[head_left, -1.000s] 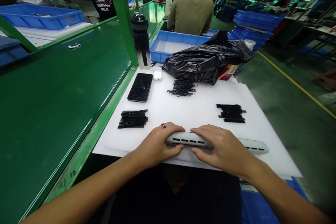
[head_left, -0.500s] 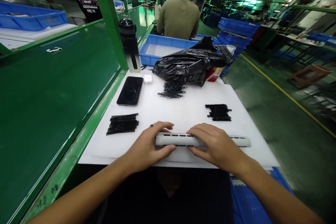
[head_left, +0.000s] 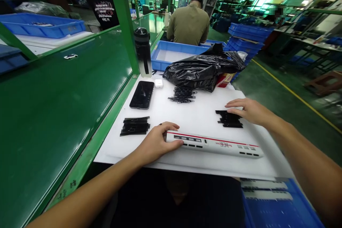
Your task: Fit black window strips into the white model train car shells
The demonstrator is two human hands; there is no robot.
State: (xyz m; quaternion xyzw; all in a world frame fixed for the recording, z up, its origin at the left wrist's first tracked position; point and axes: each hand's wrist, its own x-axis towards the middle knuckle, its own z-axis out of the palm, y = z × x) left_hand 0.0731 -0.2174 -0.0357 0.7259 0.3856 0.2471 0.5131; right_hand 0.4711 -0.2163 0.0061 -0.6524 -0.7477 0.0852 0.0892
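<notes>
A white model train car body [head_left: 213, 145] with a red stripe and dark window slots lies on its side on the white foam-topped table. My left hand [head_left: 156, 143] grips its left end between thumb and fingers. At the right, my right hand [head_left: 247, 111] reaches over a small stack of black plastic strips [head_left: 229, 120], its fingers stretched out and apart at the stack's upper right. Another stack of black strips [head_left: 135, 125] lies left of my left hand. Farther back is a pile of small black frame-like pieces [head_left: 184, 94].
A phone [head_left: 142, 94], a white earbud case [head_left: 159, 83] and a dark bottle [head_left: 143, 51] stand at the back left. Behind are a black plastic bag [head_left: 200, 67] and blue bin [head_left: 160, 65]. Another blue bin [head_left: 278, 210] holds white parts below right. A person [head_left: 189, 23] sits ahead.
My right hand has let go of the train car and moved right to the black strips. The car has turned over, its red-striped side now showing. The camera view has shifted slightly.
</notes>
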